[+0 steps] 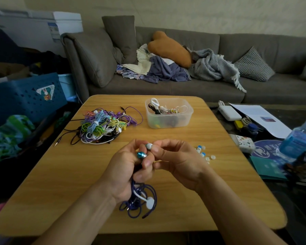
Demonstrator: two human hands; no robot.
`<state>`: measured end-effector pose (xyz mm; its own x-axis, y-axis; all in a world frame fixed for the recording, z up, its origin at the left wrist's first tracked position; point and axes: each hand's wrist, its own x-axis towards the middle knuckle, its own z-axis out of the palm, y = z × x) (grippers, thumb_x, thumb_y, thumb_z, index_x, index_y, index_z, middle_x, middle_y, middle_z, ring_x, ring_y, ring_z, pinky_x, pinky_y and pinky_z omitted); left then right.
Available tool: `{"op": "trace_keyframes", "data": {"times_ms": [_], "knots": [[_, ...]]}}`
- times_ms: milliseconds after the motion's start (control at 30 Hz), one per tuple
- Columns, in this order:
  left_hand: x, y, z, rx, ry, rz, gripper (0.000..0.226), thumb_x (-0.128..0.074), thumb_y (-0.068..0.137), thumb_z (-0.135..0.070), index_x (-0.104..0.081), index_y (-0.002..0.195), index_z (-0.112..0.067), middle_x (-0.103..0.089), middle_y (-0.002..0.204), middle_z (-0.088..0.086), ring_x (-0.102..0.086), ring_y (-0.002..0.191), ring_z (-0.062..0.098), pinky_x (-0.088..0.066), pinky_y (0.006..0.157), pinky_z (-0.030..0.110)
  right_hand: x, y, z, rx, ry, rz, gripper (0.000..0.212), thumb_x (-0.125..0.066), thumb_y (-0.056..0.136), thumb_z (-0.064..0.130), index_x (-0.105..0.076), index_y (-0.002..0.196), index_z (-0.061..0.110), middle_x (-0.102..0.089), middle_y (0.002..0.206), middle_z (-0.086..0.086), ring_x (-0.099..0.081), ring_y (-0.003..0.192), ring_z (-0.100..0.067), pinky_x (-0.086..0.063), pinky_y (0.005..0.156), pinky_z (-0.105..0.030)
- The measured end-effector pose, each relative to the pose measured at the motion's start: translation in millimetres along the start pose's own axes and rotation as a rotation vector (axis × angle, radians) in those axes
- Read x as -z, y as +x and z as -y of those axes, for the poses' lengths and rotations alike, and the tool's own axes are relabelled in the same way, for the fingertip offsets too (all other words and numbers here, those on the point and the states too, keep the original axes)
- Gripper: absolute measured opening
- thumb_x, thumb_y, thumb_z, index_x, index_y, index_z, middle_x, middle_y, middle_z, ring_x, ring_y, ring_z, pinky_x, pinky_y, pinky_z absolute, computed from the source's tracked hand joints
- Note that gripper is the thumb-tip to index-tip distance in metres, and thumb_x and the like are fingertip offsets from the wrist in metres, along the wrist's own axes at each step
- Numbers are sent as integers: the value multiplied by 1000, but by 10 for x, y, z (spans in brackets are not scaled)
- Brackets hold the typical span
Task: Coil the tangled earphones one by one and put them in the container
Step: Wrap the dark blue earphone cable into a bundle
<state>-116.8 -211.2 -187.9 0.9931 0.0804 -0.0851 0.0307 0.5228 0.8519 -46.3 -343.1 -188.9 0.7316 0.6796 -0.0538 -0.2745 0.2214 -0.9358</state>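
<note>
hands (148,163) both pinching a blue earphone (142,154) over wooden table (60,174), grey sofa (184,89) behind, perhaps cluttered

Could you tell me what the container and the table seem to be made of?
The container looks like translucent, frosted plastic: the earphones inside show dimly through its walls. The table looks like wood or a wood-grain laminate, light brown with streaky grain and a smooth matte top; which one, the picture cannot settle.

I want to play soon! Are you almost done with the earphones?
Not yet. Some earphones already sit in the container. The left hand holds a blue pair while the right hand pinches its earbud. A big tangled pile still waits on the table.
</note>
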Motion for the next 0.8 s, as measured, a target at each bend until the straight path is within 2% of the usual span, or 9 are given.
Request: {"op": "trace_keyframes", "data": {"times_ms": [67,167,267,333,400,567,667,800], "knots": [[14,1,7,25,9,30,25,-28,93,6,-44,80,-7,-40,46,2,-22,30,8,-11,40,22,1,-9,0,26,-42,-29,21,-75,69,15,-69,85,2,-68,79,-17,-64,70,-24,-56,59,-25],[27,11,-6,46,13,28,27,-30,87,9,-43,74,-10,-39,48,2,-21,31,8,-12,40,22,7,-19,4,103,-146,-60,14,-76,74,11,-70,83,2,-71,79,-13,-67,68,-19,-56,58,-25],[40,44,-8,49,18,-12,32,-26,80,14,-42,73,-13,-40,50,1,-21,32,9,-11,41,23,32,0,-1,275,-389,-136,4,-76,82,5,-73,83,6,-74,80,-10,-69,69,-18,-58,59,-30],[34,71,1,33,30,-64,35,-24,78,17,-43,75,-12,-41,51,3,-23,32,10,-11,42,23,51,10,-4,370,-570,-186,6,-77,83,6,-75,85,11,-75,79,-4,-70,69,-17,-60,61,-35],[17,89,14,-5,92,-130,34,-24,79,19,-42,78,-11,-44,52,5,-25,32,11,-14,42,21,79,6,-4,383,-653,-200,13,-76,84,6,-77,92,17,-75,81,0,-71,70,-17,-61,66,-40],[-1,79,53,-119,307,-199,23,-33,97,7,-45,87,-10,-49,53,4,-27,37,14,-22,40,21,125,-30,-1,356,-693,-151,16,-73,88,11,-78,103,15,-77,86,-2,-73,75,-19,-60,76,-44],[-9,71,71,-156,364,-207,9,-39,102,-2,-47,102,-1,-52,53,5,-30,36,14,-25,38,21,111,-36,11,348,-645,-143,15,-73,88,15,-78,102,12,-77,86,-4,-74,77,-23,-61,77,-42],[-36,62,74,-179,380,-202,11,-38,100,3,-47,99,-3,-52,52,5,-29,36,14,-26,38,20,109,-11,-2,322,-552,-175,13,-75,85,9,-75,97,4,-76,81,-10,-74,72,-28,-62,72,-42]]}}
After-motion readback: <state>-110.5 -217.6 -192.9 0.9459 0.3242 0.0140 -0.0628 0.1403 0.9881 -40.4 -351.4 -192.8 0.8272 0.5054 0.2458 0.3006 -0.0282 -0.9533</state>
